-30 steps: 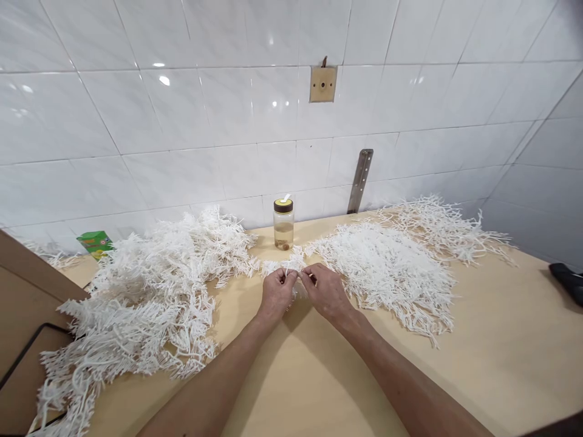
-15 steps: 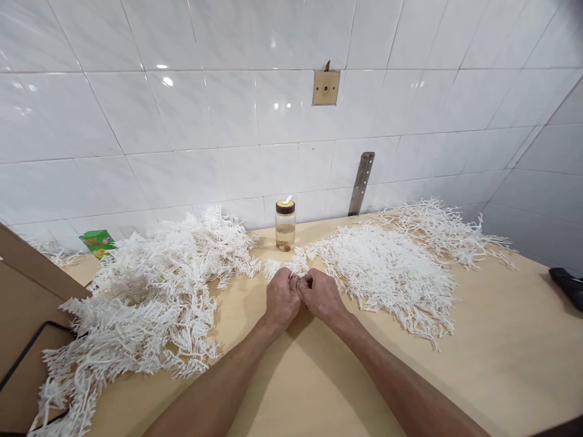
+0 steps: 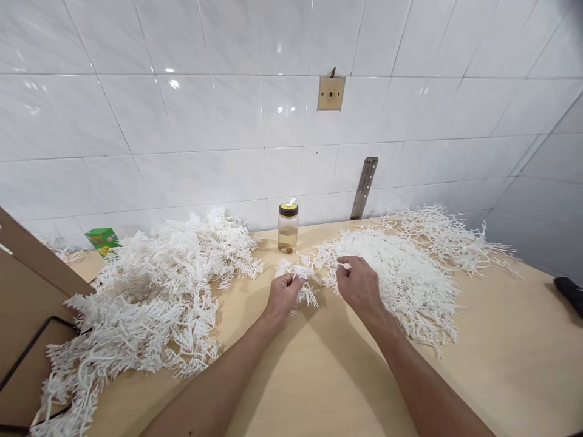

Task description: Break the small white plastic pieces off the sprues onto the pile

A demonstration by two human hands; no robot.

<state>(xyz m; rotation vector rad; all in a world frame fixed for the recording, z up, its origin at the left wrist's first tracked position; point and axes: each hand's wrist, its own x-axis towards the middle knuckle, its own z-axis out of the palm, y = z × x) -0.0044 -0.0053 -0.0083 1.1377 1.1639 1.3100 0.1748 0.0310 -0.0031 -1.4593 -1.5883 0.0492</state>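
My left hand (image 3: 283, 295) pinches a white branched strand (image 3: 308, 294) between thumb and fingers, low over the table. The strand's feathery ends hang to the right of my fingertips. My right hand (image 3: 359, 280) is apart from it, at the left edge of a flat heap of white strands (image 3: 401, 273). Its thumb and forefinger are separated, and nothing shows between them. Just beyond my left hand lies a small tuft of white strands (image 3: 288, 266). A larger, fluffier pile of white branched strands (image 3: 168, 291) spreads out on the left.
A clear jar (image 3: 288, 233) with a dark-rimmed yellow lid and some liquid stands near the tiled wall (image 3: 182, 121). Behind the left pile is a green box (image 3: 101, 238). A brown panel (image 3: 31, 285) borders the left side; a black object (image 3: 569, 294) lies far right.
My hands were together at the centre; my right hand has moved away to the right, its fingers parted. My left hand keeps the strand, now visible below its fingertips. The view has shifted slightly.
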